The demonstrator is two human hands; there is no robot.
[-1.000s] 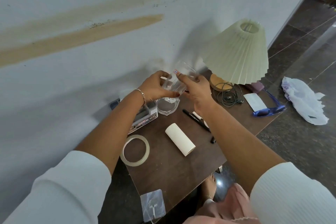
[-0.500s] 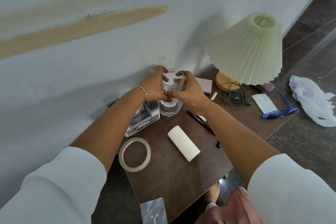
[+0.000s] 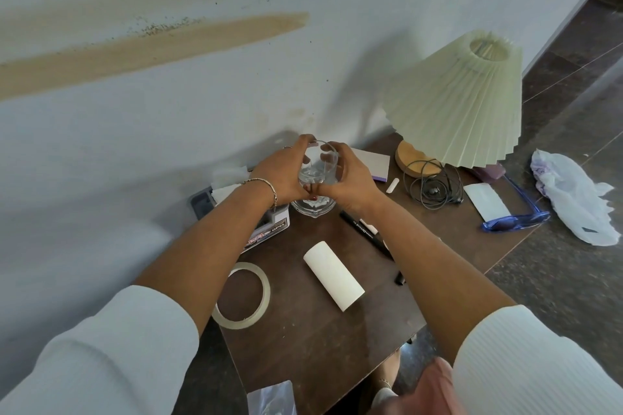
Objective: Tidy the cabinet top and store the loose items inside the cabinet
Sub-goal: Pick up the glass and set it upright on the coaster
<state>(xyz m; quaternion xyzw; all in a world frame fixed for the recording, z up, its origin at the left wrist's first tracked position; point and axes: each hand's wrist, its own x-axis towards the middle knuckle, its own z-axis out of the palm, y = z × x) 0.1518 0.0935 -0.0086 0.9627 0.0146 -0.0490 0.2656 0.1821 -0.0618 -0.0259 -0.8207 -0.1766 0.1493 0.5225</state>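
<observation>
Both hands are at the rear of the cabinet top (image 3: pixel 303 330), close to the wall. The left hand (image 3: pixel 286 172) and the right hand (image 3: pixel 350 175) are each curled round opposite sides of one clear glass tumbler (image 3: pixel 318 162), held upright with the thumbs meeting at its near side. Directly beneath it a second clear glass vessel (image 3: pixel 313 207) stands on the top; whether the two glasses touch cannot be determined. Loose items on the surface: a tape ring (image 3: pixel 267 290) lying flat at the left edge, a white roll (image 3: pixel 333 276) on its side near the middle, a black marker (image 3: pixel 365 234) partly under the right forearm, a grey device (image 3: pixel 269 229) under the left wrist, a coiled black cable (image 3: pixel 433 185) against the lamp base, a white card (image 3: pixel 487 202) and blue sunglasses (image 3: pixel 512 221) at the right edge. The pleated lamp shade (image 3: pixel 462 101) is tilted. A plastic bag (image 3: pixel 573 199) lies on the floor.
</observation>
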